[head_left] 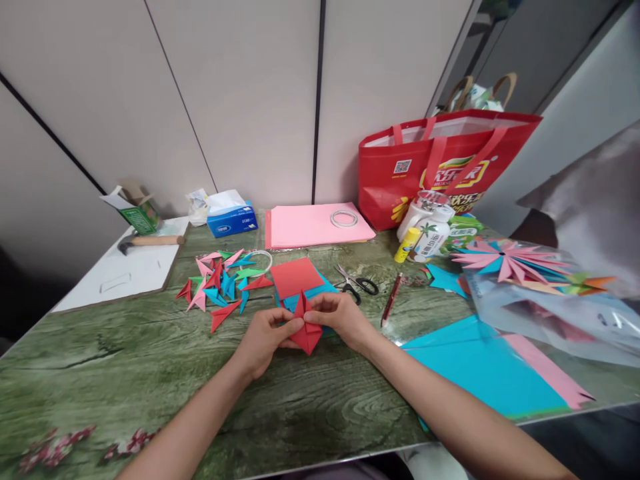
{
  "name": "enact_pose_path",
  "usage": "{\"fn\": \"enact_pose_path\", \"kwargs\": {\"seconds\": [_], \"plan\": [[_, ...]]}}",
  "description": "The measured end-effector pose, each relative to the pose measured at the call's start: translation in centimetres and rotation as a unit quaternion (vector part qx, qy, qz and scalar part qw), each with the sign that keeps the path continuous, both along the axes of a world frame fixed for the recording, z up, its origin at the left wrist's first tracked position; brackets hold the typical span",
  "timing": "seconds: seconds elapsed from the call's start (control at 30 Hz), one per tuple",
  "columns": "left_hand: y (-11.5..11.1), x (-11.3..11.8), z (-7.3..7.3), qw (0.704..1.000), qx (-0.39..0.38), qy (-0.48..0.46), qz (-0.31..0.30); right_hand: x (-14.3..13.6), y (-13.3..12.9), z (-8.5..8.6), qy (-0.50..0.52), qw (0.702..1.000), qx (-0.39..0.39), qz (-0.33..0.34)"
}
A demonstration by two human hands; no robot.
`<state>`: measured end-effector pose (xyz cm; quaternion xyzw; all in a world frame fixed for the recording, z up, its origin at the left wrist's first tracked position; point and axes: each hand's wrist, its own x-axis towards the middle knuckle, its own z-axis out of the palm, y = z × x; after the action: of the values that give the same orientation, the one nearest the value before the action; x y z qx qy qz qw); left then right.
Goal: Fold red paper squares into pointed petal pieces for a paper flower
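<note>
Between my two hands is a red folded paper (pixel 309 339), diamond-shaped with a pointed tip at each end. My left hand (pixel 267 337) pinches its left edge between thumb and fingers. On the other side my right hand (pixel 340 319) grips the paper near its upper middle, thumb and fingertips closed on it. Just behind lies a small stack with a red paper square (pixel 296 277) on top and blue sheets (pixel 316 293) beneath. Left of the hands is a pile of folded paper pieces (pixel 223 283) in red, pink, blue and green.
Scissors (pixel 357 283), a red pen (pixel 391 300) and a yellow glue stick (pixel 407 245) lie or stand to the right. Large blue paper (pixel 480 373) covers the front right. Behind are pink sheets (pixel 310 227), a tissue pack (pixel 231 219), a red bag (pixel 390 173) and a hammer (pixel 150 241).
</note>
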<state>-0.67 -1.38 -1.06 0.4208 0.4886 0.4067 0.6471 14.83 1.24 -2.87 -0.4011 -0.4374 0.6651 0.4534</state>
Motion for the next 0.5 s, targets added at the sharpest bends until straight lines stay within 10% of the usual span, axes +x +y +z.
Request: {"fn": "enact_pose_path", "kwargs": {"seconds": [0.5], "plan": [[0.05, -0.13, -0.11, 0.999, -0.011, -0.005, -0.035, -0.1, 0.2, -0.36, -0.016, 1.0, 0.018, -0.015]]}}
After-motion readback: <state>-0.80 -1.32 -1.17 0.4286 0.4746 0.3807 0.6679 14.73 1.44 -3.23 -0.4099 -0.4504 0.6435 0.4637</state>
